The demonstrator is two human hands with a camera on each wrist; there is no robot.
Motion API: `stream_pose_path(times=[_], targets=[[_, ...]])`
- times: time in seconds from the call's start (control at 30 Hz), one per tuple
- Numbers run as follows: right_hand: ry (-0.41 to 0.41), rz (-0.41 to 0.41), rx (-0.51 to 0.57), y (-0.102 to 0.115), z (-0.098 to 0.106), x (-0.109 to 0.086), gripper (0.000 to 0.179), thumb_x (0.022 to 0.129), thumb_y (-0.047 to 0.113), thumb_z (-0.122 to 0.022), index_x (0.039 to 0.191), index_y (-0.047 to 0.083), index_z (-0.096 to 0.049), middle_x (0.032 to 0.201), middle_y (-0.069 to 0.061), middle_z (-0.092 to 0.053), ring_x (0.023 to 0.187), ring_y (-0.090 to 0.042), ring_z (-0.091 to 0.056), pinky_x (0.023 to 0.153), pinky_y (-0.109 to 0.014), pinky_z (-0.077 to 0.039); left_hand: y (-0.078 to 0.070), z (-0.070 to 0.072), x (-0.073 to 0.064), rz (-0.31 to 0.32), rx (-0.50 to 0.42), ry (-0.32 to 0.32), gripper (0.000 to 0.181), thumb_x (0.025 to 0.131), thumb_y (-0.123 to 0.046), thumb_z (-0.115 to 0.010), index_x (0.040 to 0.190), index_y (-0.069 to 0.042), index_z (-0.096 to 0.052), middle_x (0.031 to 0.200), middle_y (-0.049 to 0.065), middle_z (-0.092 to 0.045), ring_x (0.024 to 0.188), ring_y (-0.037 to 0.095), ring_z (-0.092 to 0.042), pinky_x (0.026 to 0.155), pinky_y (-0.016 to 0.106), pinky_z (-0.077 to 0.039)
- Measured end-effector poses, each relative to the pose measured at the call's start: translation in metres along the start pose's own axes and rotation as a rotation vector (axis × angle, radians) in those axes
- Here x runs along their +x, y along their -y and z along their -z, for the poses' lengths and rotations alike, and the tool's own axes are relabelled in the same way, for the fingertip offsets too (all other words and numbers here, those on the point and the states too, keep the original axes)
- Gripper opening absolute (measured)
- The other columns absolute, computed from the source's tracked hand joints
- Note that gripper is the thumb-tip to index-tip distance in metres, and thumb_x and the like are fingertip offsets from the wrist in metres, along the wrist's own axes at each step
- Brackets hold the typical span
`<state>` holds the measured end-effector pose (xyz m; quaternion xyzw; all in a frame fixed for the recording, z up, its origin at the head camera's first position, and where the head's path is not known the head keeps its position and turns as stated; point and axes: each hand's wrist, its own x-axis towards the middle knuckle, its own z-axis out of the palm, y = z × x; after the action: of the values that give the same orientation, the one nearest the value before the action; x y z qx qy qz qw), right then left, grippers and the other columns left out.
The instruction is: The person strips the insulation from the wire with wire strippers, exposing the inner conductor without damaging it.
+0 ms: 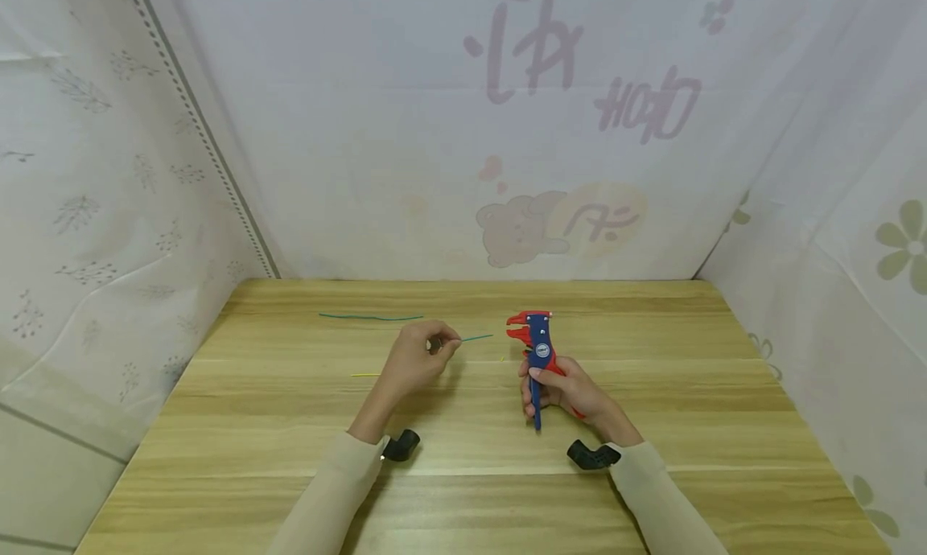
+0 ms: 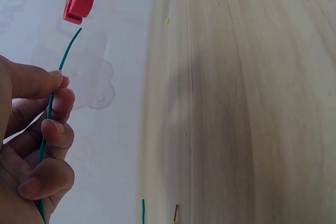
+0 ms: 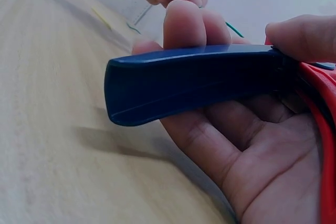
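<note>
Left hand (image 1: pixel 423 354): Thumb and forefinger pinched a green wire (image 1: pixel 476 337) above the wooden table (image 1: pixel 463 507), the rest of the strand running down along the curled fingers.
Right hand (image 1: pixel 568 390): Fingers wrapped the blue handle of a wire stripper (image 1: pixel 541 330), held upright with the thumb on its body.
Red jaws: They stood parted and faced the left hand; a squeeze made too soon would likely have closed them on nothing.
Wire tip (image 2: pixel 80 30): It pointed toward the tool, near its nose but apart from it. Thin and slightly bowed, the strand could have bent aside or missed the opening had the hands been out of line.
Pinch: Its firmness could not be told; if too light, a tug might have drawn the smooth wire through the fingers.
Tabletop: A second green wire (image 1: pixel 371 317) lay beyond the left hand, a yellow wire (image 1: pixel 364 375) partly behind it. A tiny yellow scrap (image 1: pixel 502 359) lay between the hands, where a passing sleeve might have swept it away.
</note>
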<state>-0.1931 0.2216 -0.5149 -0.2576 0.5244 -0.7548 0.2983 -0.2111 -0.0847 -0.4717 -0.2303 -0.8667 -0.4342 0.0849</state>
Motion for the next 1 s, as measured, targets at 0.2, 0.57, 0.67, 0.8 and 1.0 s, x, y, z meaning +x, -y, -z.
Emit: stream_pose_path(times=[0.2, 0.57, 0.67, 0.8, 1.0], targets=[[0.032, 0.018, 0.022, -0.0013, -0.0015, 0.0019, 0.023, 0.112, 0.011, -0.036, 0.122, -0.004, -0.05, 0.093, -0.008, -0.072, 0.078, -0.02, -0.074, 0.078, -0.04, -0.064, -0.0028, -0.0011, 0.002, -0.019, -0.011, 0.006, 0.007, 0.096, -0.009, -0.072, 0.094, -0.003, -0.076, 0.079, -0.002, -0.069, 0.068, 0.011, -0.053, 0.061, 0.021, -0.044], [0.055, 0.005, 0.045, -0.0038, -0.0064, 0.0043, 0.02, 0.112, 0.01, -0.035, 0.121, 0.0, -0.05, 0.092, -0.006, -0.072, 0.078, -0.018, -0.073, 0.078, -0.039, -0.063, -0.005, -0.0039, 0.0043, -0.015, -0.042, 0.013, 0.007, 0.096, -0.008, -0.072, 0.093, -0.003, -0.077, 0.078, -0.001, -0.068, 0.067, 0.012, -0.052, 0.06, 0.021, -0.042], [0.06, 0.001, 0.044, -0.0048, -0.0071, 0.0045, 0.019, 0.112, 0.009, -0.035, 0.12, 0.001, -0.05, 0.092, -0.005, -0.072, 0.077, -0.018, -0.073, 0.078, -0.038, -0.063, -0.0053, -0.0038, 0.004, -0.013, -0.04, 0.01, 0.006, 0.096, -0.008, -0.072, 0.093, -0.004, -0.076, 0.078, -0.001, -0.068, 0.066, 0.012, -0.051, 0.06, 0.02, -0.041], [0.059, 0.001, 0.042, -0.0053, -0.0077, 0.0045, 0.018, 0.111, 0.01, -0.037, 0.119, 0.0, -0.049, 0.091, -0.005, -0.072, 0.076, -0.018, -0.073, 0.078, -0.038, -0.063, -0.0071, -0.0026, 0.0032, -0.009, -0.041, 0.0, 0.006, 0.096, -0.008, -0.072, 0.093, -0.005, -0.076, 0.077, -0.002, -0.068, 0.066, 0.012, -0.051, 0.06, 0.02, -0.041], [0.047, -0.005, 0.02, -0.0054, -0.0083, 0.0039, 0.017, 0.111, 0.011, -0.039, 0.116, -0.003, -0.048, 0.089, -0.005, -0.07, 0.074, -0.017, -0.072, 0.076, -0.039, -0.064, -0.0088, -0.0024, 0.0033, -0.012, -0.044, -0.008, 0.006, 0.096, -0.009, -0.072, 0.094, -0.005, -0.076, 0.078, -0.002, -0.068, 0.066, 0.012, -0.052, 0.059, 0.021, -0.041]])
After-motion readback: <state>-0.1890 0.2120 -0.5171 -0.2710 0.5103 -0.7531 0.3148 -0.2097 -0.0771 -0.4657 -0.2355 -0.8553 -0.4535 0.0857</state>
